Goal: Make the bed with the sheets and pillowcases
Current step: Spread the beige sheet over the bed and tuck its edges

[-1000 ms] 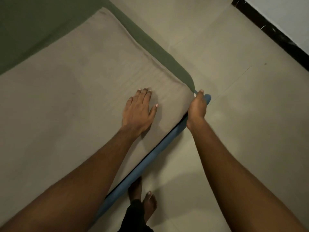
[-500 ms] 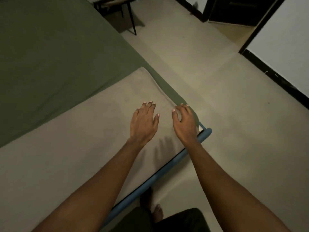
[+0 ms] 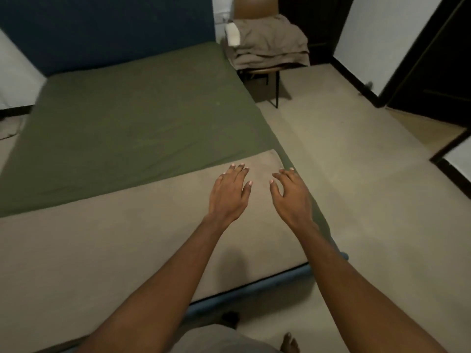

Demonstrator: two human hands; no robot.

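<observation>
Right hand [image 3: 290, 200] off bed-frame corner since a second ago, now up beside left hand [image 3: 229, 193] over far right corner of beige sheet [image 3: 122, 240]. Both hands: fingers spread, gripping nothing; contact with cloth unclear. Beige sheet lies as flat band across foot of bed, on green fitted sheet [image 3: 140, 115], right edge at mattress side. Linen pile [image 3: 270, 44] on chair [image 3: 254, 7]. Risks: one-sided push skews band, rucks green sheet beneath; corner at edge may slide off toward blue frame [image 3: 267, 280].
</observation>
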